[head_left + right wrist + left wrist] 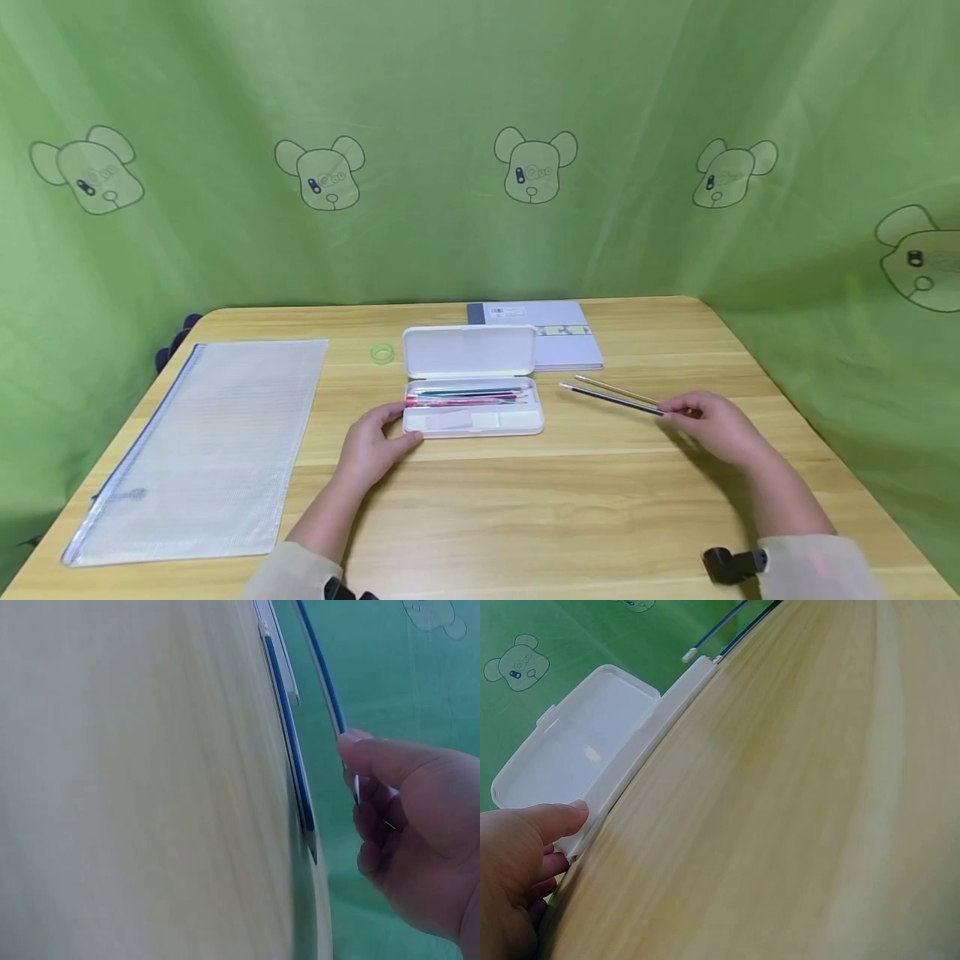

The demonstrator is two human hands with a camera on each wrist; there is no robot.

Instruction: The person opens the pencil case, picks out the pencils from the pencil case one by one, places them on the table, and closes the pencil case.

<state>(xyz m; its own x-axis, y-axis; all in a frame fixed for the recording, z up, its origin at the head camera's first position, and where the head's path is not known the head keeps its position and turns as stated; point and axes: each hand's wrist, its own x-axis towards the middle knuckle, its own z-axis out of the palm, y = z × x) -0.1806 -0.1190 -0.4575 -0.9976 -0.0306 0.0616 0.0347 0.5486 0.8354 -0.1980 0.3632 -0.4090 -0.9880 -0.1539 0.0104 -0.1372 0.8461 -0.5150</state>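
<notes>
My left hand (pixel 371 450) grips the left end of an open white pencil case (pixel 521 422), its thumb at the front edge. Several pencils (pixel 472 392) and a pale, flat piece (pixel 450 419) lie inside the case. In the left wrist view the thumb (pixel 559 819) touches the case's outer wall (pixel 641 757). To the right, my right hand (pixel 716 427) pinches a pencil (pixel 330 694) near its pointed end, raised off the table. Below it a second, dark pencil (pixel 291 739) lies on the tabletop, its tip close to the fingers in the head view.
A pale notebook (pixel 573 350) lies behind the case, partly hidden by its raised lid (pixel 470 351). A green tape ring (pixel 382 353) sits left of the lid. The translucent zip pouch (pixel 202 450) covers the table's left side. Green curtain (pixel 435 250) surrounds the wooden table (pixel 540 517).
</notes>
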